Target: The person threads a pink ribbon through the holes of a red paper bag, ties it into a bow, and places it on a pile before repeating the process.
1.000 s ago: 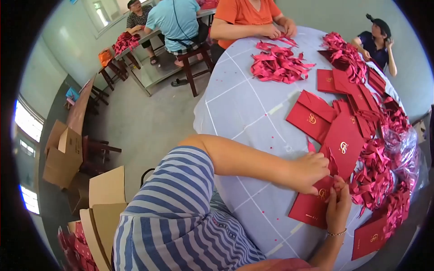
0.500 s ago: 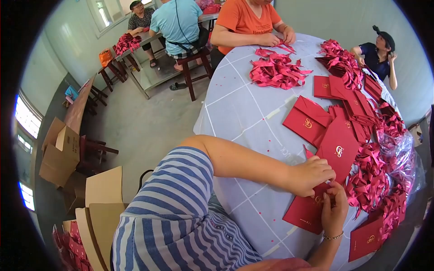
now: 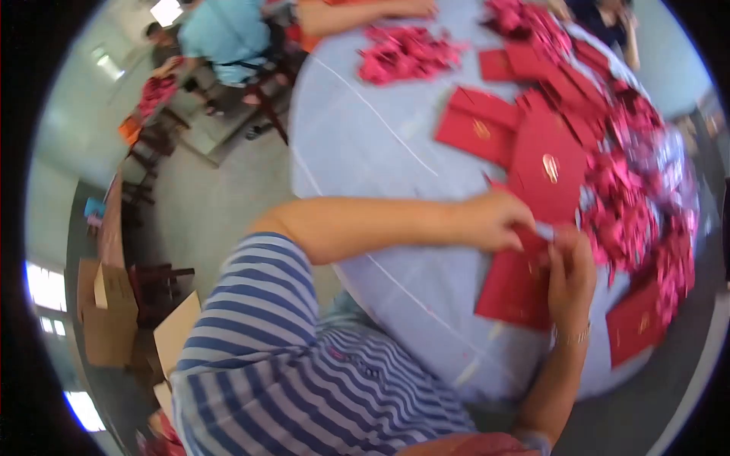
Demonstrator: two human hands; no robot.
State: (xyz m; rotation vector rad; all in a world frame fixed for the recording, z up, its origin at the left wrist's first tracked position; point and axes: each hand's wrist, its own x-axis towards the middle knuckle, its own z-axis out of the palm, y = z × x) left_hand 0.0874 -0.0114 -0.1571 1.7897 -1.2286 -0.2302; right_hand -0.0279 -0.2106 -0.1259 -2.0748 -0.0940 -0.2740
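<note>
Both hands meet right of centre. The left hand (image 3: 494,220) and right hand (image 3: 572,275) have fingers pinched shut on the top edge of a red card (image 3: 511,292). It lies flat on the pale tabletop (image 3: 395,152), with the ribbon heap (image 3: 631,220) just to its right.

We are looking down on a round worktop (image 3: 380,167) that is wearing a pale cloth crossed by thin white lines. A red card (image 3: 513,292) is lying at the near side, with a second card (image 3: 635,327) lying to its right. Overlapping red folders (image 3: 475,125) are spreading across the far middle. A pink ribbon heap (image 3: 403,53) is sitting at the far edge, and more ribbons (image 3: 631,220) are piling up along the right.
</note>
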